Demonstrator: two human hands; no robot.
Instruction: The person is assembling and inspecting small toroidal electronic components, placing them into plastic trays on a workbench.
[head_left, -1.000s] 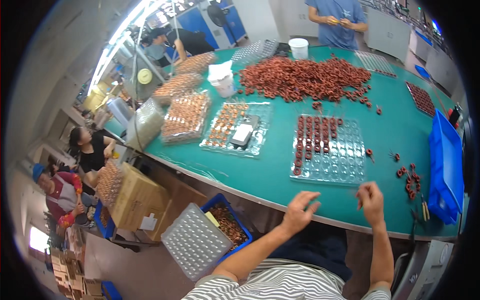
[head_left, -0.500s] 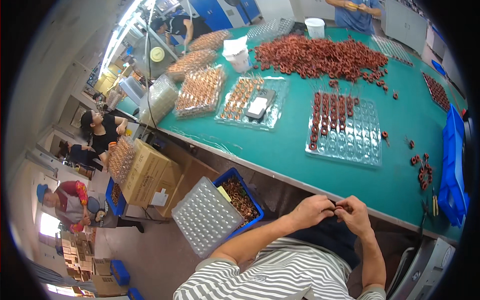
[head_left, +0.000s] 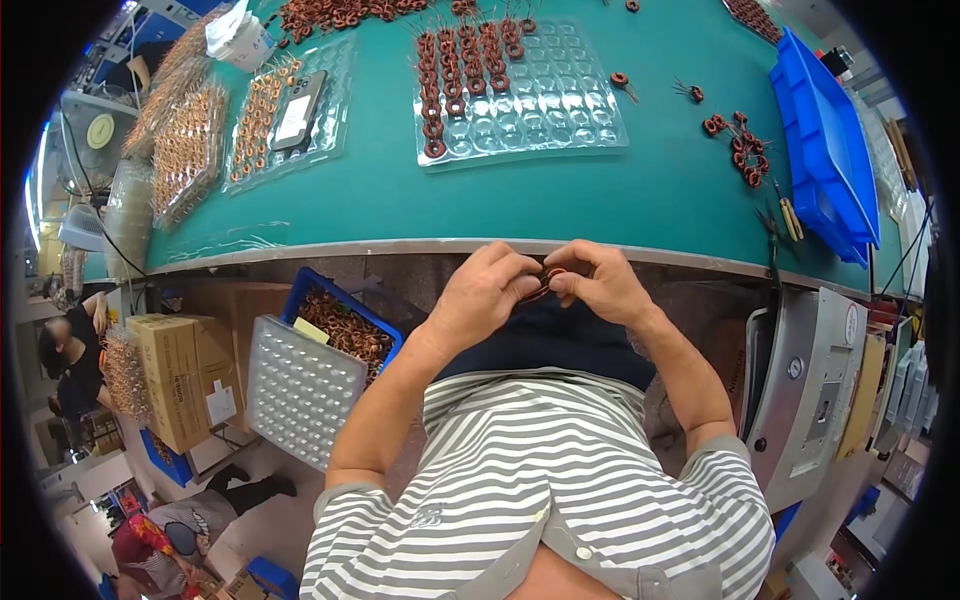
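Head view, far left: filled clear trays (head_left: 187, 150) of copper-coloured coils are stacked at the table's edge, a dark phone (head_left: 300, 110) lying on another tray just beside. Lower left, an empty clear tray (head_left: 305, 385) leans over a blue bin (head_left: 296, 295) of loose coils. At centre, the left hand (head_left: 478, 293) is narrowed, thumb and fingers pinching a small dark red ring coil (head_left: 556, 271), which sits between both hands, in front of the table's near edge and mostly hidden by fingers. It looks light and stiff, its thin wire leads likely easily bent, so the thick ring seems the better hold. The right hand (head_left: 605, 285) pinches its other side. Above, upper centre, a partly filled clear tray (head_left: 560, 100) carries similar coils. Farther right lie a loose coil cluster (head_left: 752, 178), a yellow-handled tool (head_left: 790, 218) and a blue tray (head_left: 825, 150).
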